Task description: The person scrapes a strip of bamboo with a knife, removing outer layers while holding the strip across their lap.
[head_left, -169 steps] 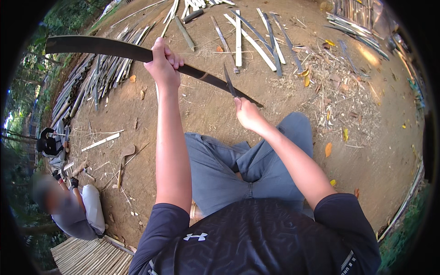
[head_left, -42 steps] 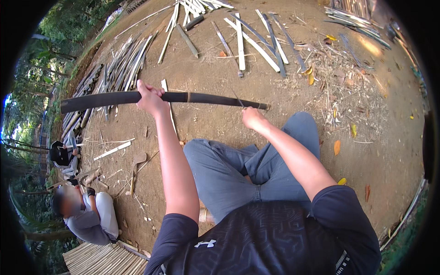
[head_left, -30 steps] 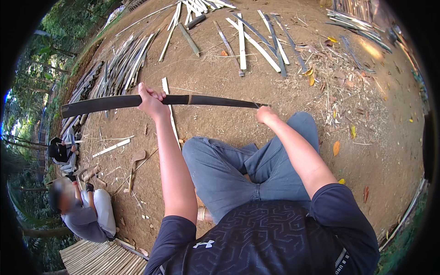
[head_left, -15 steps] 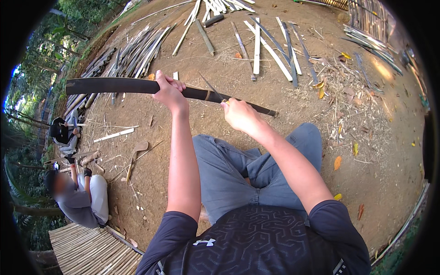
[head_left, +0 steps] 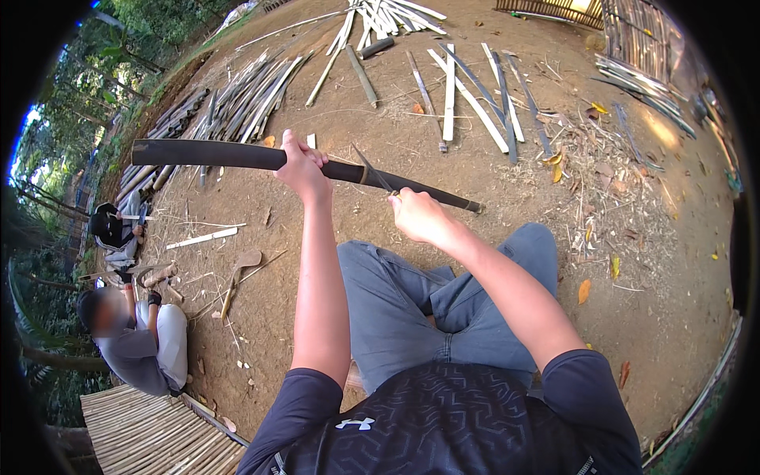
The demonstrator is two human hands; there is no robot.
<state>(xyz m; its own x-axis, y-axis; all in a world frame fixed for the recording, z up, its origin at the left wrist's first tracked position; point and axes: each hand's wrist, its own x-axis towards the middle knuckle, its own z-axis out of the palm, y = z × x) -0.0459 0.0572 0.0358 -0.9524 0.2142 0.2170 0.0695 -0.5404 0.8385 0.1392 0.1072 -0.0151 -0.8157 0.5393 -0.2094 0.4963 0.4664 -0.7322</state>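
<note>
A long, dark split of bamboo (head_left: 214, 153) spans the view in front of me, its wide end at the left and its narrow end toward my right knee. Around its middle my left hand (head_left: 304, 169) is closed, thumb up. My right hand (head_left: 419, 215) is closed on the handle of a knife (head_left: 372, 169). The blade points away and to the left, against or just over the bamboo near a pale joint ring; I cannot tell whether it cuts in. My crossed legs in grey trousers (head_left: 404, 317) are below the bamboo.
A mallet-like wooden tool (head_left: 241, 273) lies on the dirt at left. Bamboo strips (head_left: 450, 91) and a pile of splits (head_left: 245, 99) lie beyond. Two people (head_left: 134, 340) sit at far left, near a slatted bamboo platform (head_left: 158, 427). Shavings and leaves (head_left: 590, 174) litter the right.
The view has shifted slightly, so the scene sits a little lower and to the right. The knife blade has tilted more steeply and moved near the joint ring. Both hands keep their grips.
</note>
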